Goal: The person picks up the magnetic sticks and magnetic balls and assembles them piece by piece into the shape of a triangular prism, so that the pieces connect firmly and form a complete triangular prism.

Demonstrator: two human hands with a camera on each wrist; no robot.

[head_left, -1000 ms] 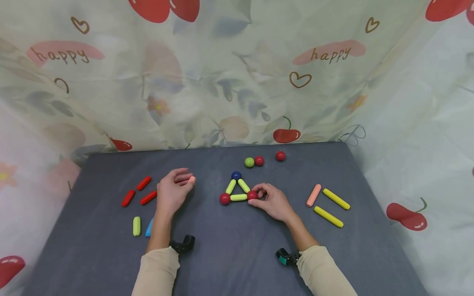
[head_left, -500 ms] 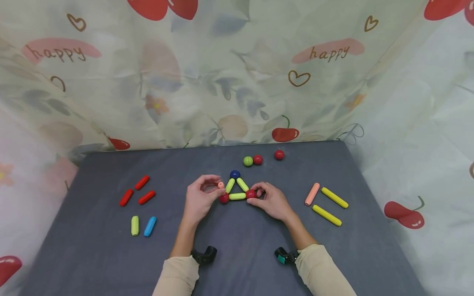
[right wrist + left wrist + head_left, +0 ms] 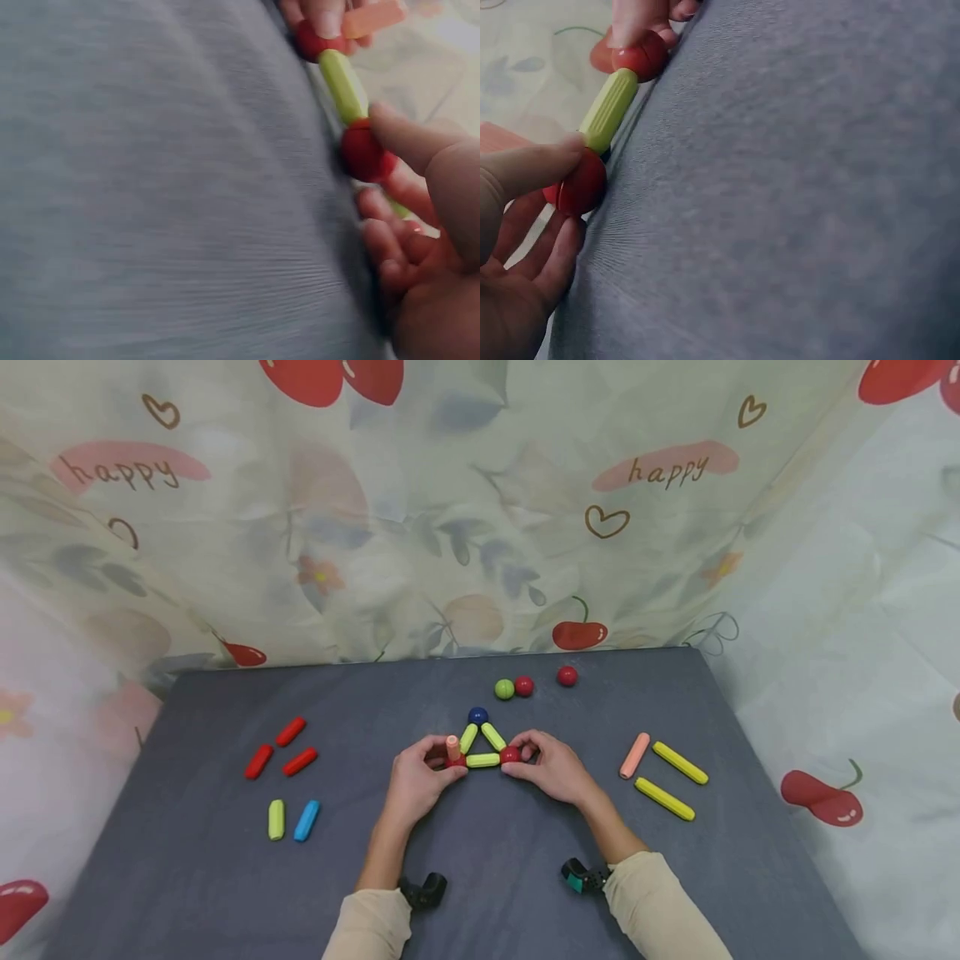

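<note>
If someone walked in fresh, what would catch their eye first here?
Probably the triangle of light green rods in the middle of the dark table, with the left hand and right hand each holding a red corner ball. Next, perhaps, the pink rod standing up at the left hand's ball.

We see lime-green rods (image 3: 483, 760), deep-red balls (image 3: 512, 755), a navy-blue ball (image 3: 477, 716) and salmon-pink rods (image 3: 634, 756), plus scarlet rods (image 3: 258, 762), a sky-blue rod (image 3: 307, 821), yellow rods (image 3: 664, 799) and a light-green ball (image 3: 504, 689). The cloth (image 3: 517, 860) is slate grey and the sleeves (image 3: 371, 922) beige; on the cream curtain (image 3: 427, 468) we find red cherries (image 3: 580, 635), brown hearts (image 3: 604, 537), grey-blue leaves (image 3: 465, 414) and brown "happy" lettering (image 3: 670, 470) over pink patches (image 3: 723, 456).
</note>
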